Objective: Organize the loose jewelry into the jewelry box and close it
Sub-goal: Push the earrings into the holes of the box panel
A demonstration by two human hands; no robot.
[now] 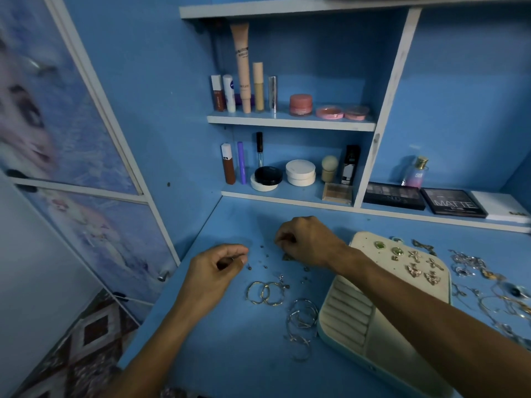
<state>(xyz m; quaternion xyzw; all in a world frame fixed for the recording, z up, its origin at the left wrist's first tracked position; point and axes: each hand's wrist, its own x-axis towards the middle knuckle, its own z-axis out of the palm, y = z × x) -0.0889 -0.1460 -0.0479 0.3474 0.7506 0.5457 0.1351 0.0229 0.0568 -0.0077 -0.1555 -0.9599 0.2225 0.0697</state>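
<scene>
An open cream jewelry box (344, 331) lies on the blue desk (235, 349), its lid panel (362, 242) pinned with several earrings (413, 270). My right arm crosses over the box. My right hand (307, 242) is left of the lid, fingers curled and pinching a small piece over tiny studs and earring backs (265, 261). My left hand (221, 262) hovers beside them, thumb and fingers pinching something tiny. Two gold hoops (265, 293) and several silver hoops (301, 320) lie in front of the hands. A tangle of chains and bracelets (488, 285) lies right of the box.
Shelves behind the desk hold makeup tubes (244, 90), jars (300, 104), compacts (300, 172) and eyeshadow palettes (454, 202). A perfume bottle (416, 172) stands at the back right. A cabinet door with a printed picture (57, 124) stands at the left.
</scene>
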